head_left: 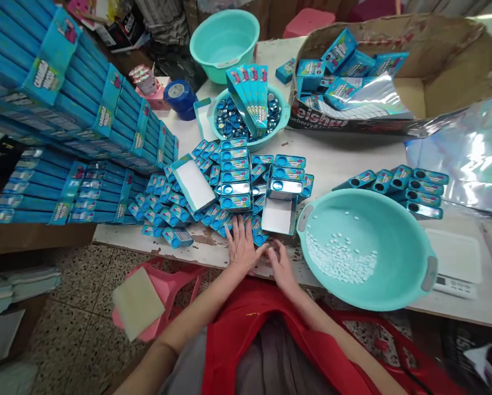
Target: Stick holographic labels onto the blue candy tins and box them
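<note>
My left hand [241, 247] lies with its fingers spread, its fingertips on the near edge of a heap of small blue candy packs [219, 219]. Close beside it is my right hand [283, 269], its fingers loosely bent and nothing visible in them, at the table's front edge. Past my fingers, a row of blue packs [235, 175] sits in a display carton. To its right stands an open carton [279, 214] with white inside and a few packs at its far end. Another white-lined carton [194, 184] lies tilted on the heap.
A turquoise basin [402, 247] of white tablets stands right, beside a white scale [456, 258]. Behind the heap, a bowl [285, 112] holds round caps and folded cartons. A large cardboard box [443, 104] stands back right; stacked filled cartons [93, 115] rise at left.
</note>
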Tool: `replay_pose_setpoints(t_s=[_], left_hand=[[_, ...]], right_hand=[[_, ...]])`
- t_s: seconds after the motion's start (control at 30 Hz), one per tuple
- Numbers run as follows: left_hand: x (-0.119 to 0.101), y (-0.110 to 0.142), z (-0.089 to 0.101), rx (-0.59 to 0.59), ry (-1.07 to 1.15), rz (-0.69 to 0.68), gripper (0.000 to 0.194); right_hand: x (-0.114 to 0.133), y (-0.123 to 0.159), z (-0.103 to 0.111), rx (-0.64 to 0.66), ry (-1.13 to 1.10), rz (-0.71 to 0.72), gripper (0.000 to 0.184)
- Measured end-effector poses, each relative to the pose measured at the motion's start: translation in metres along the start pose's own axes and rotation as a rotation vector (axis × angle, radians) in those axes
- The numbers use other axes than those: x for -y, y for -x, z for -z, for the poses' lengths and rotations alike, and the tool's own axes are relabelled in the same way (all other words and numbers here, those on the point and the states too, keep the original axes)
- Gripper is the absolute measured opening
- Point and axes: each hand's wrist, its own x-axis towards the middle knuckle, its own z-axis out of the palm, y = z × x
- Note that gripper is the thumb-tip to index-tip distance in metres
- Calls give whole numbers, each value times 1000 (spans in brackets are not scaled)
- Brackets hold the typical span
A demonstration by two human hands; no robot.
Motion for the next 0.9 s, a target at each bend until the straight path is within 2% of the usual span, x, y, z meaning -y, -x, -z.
replay_pose_setpoints(t_s=[0.1,0.23,0.37,0.5,0.6,0.7,0.77,0.9], left_hand=[[-2,9,1,-19,48,-26,78],[-6,19,6,-22,115,39,75],[-18,-1,12,27,131,99,80],[-17,-13,20,83,92,87,74],[-1,4,24,138,98,-35,78],[20,28,22,232,119,-322,82],[30,38,18,253,116,-454,84],[32,41,12,207,84,-448,86]], right_hand=[[-7,-23,-9,-22,-258,-158,57],[-3,-37,-13,-31,-397,-226,58],[6,-36,-17,-52,-531,-241,57],[3,-23,-14,67,-545,-281,48],[-15,-8,-2,73,-345,-206,50],[-35,1,5,8,-154,-105,62],[-40,0,0,10,-109,-51,72],[-31,-12,-24,117,-63,36,79]])
